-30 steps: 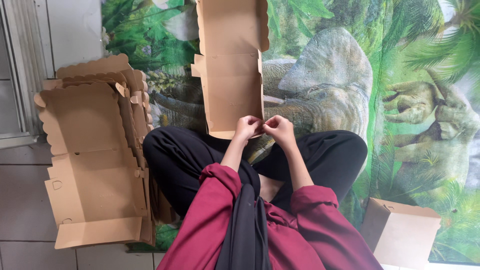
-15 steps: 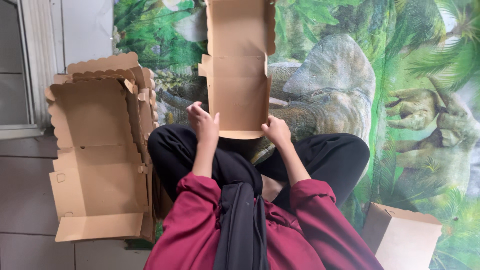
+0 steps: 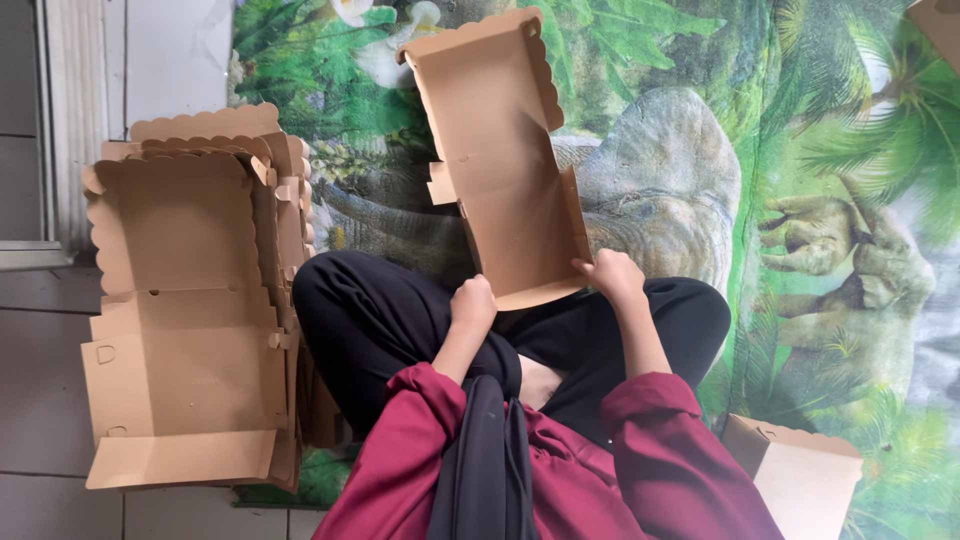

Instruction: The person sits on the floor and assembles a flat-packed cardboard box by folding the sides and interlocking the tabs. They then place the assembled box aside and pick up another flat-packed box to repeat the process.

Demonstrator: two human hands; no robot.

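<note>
I hold a flat brown cardboard box blank (image 3: 505, 160) with scalloped edges upright over my crossed legs in black trousers (image 3: 380, 310). My left hand (image 3: 472, 303) grips its near left corner. My right hand (image 3: 610, 275) grips its near right edge, where a side flap is folded up. The blank tilts slightly to the left, its far end reaching up over the mat. My sleeves are dark red.
A stack of opened brown boxes (image 3: 190, 310) lies on the floor to my left. Another brown box (image 3: 805, 480) sits at lower right. A green dinosaur-print mat (image 3: 820, 200) covers the floor; grey tiles (image 3: 40, 360) lie at the left.
My hands moved apart from the middle of the box's near edge to its two corners. The blank has tilted left and its right side flap has come up.
</note>
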